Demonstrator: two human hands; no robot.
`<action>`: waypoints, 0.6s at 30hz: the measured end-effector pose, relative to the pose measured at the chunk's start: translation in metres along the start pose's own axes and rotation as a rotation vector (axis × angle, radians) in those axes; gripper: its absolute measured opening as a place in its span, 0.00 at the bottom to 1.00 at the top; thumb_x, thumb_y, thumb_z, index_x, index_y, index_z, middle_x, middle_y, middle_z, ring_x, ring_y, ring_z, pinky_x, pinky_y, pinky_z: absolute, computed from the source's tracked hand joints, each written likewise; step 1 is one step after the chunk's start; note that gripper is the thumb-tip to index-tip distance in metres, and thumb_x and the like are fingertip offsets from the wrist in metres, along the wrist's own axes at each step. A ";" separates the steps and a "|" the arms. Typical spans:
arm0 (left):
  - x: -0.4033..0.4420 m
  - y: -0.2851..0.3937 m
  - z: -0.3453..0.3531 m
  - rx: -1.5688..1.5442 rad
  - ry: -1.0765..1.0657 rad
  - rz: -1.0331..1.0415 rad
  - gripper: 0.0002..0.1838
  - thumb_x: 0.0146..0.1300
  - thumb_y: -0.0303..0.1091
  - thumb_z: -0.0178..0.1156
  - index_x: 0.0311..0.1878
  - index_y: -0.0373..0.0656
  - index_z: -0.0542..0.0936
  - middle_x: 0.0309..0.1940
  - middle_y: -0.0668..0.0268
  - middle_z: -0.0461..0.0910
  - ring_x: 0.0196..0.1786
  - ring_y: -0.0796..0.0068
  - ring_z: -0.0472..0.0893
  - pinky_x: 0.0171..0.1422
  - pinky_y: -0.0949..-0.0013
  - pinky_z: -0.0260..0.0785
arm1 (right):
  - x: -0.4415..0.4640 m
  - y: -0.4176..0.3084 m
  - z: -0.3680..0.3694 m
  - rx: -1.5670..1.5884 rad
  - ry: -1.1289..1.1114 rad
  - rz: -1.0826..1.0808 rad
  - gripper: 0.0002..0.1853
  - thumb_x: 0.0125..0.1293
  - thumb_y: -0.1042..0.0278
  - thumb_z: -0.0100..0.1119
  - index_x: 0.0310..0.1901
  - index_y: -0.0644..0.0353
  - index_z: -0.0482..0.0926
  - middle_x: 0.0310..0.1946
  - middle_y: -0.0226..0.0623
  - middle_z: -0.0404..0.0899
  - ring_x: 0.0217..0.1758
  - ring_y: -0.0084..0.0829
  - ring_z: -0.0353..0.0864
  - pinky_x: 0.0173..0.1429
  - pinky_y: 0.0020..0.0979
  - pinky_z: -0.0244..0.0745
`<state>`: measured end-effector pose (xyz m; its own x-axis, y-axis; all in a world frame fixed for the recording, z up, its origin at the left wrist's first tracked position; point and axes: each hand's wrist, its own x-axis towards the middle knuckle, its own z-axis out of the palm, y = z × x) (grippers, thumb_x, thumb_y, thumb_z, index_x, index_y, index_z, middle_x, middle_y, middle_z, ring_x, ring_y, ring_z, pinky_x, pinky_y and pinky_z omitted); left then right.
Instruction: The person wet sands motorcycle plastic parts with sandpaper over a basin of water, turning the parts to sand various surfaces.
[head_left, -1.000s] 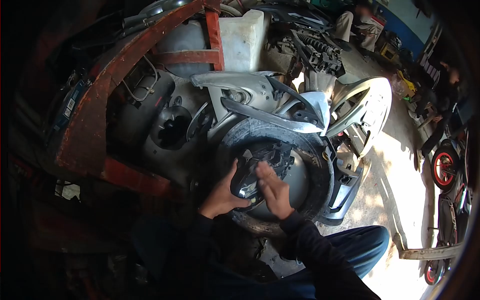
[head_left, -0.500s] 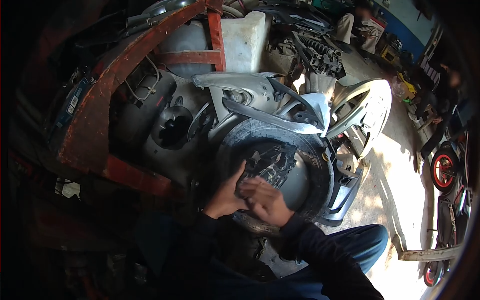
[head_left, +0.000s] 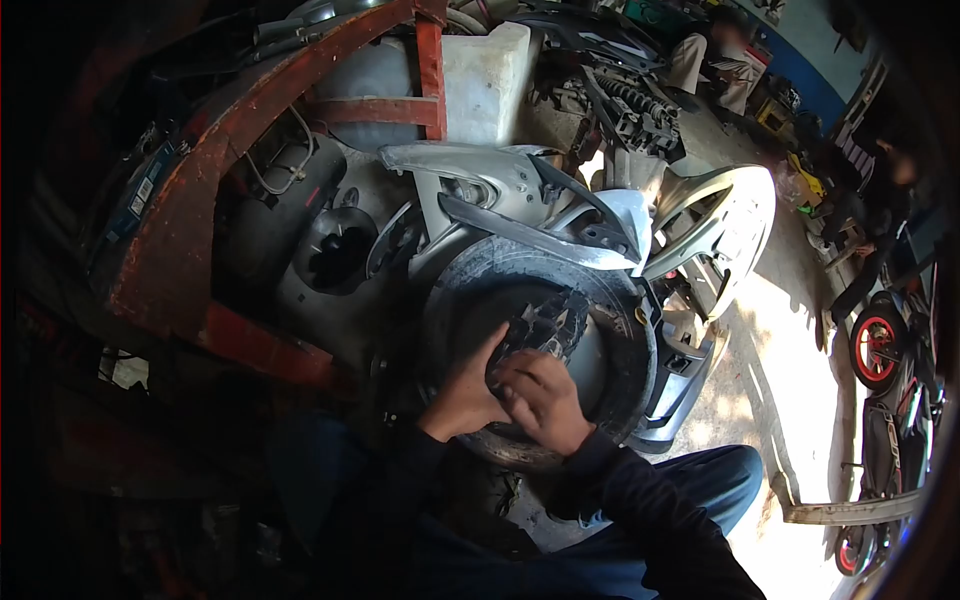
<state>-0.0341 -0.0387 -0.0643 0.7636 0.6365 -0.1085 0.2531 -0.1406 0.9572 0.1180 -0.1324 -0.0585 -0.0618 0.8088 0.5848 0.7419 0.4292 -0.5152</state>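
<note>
Over a tyre lying flat (head_left: 437,310), my left hand (head_left: 465,398) grips the near end of a black moulded plastic part (head_left: 562,322), its thumb pointing up along the side. My right hand (head_left: 545,402) is closed at the same end, fingers curled against the part. Whether those fingers pinch something small there is hidden. The part has ribs and cut-outs, and its far end tilts up and away from me. Inside the tyre a grey round surface (head_left: 592,362) shows beneath the part.
Silver-grey motorcycle fairing panels (head_left: 540,235) lean on the tyre's far side. A red metal frame (head_left: 185,235) and a dark cylinder (head_left: 275,205) stand left. A motorcycle with red-rimmed wheels (head_left: 876,350) is at right. Two people, one a seated person (head_left: 715,65), are in the background.
The black part has turned in my hands and now looks narrower and steeper. My right fingers have shifted on its near end. The whole view has moved slightly.
</note>
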 end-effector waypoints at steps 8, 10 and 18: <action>0.004 0.000 0.008 0.010 -0.019 0.024 0.63 0.40 0.30 0.81 0.82 0.45 0.57 0.71 0.49 0.73 0.73 0.59 0.73 0.76 0.63 0.64 | 0.005 0.010 -0.024 -0.036 -0.078 0.058 0.12 0.61 0.75 0.61 0.46 0.64 0.84 0.46 0.43 0.81 0.54 0.47 0.82 0.59 0.44 0.78; 0.005 0.003 0.015 0.032 0.003 0.101 0.61 0.38 0.29 0.81 0.80 0.40 0.60 0.72 0.45 0.69 0.75 0.54 0.70 0.77 0.62 0.62 | 0.005 0.015 -0.030 -0.099 -0.097 0.173 0.12 0.61 0.75 0.63 0.47 0.64 0.83 0.48 0.43 0.82 0.57 0.45 0.82 0.61 0.41 0.78; 0.004 0.008 0.012 0.039 -0.003 0.056 0.62 0.36 0.32 0.81 0.79 0.35 0.60 0.71 0.45 0.70 0.75 0.54 0.71 0.77 0.62 0.62 | 0.006 0.040 -0.037 -0.104 -0.140 -0.084 0.15 0.60 0.73 0.65 0.49 0.60 0.84 0.48 0.40 0.83 0.57 0.41 0.82 0.72 0.50 0.70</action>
<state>-0.0219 -0.0459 -0.0601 0.7788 0.6248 -0.0563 0.2331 -0.2048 0.9506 0.1716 -0.1250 -0.0522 -0.2134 0.8230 0.5264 0.7950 0.4594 -0.3962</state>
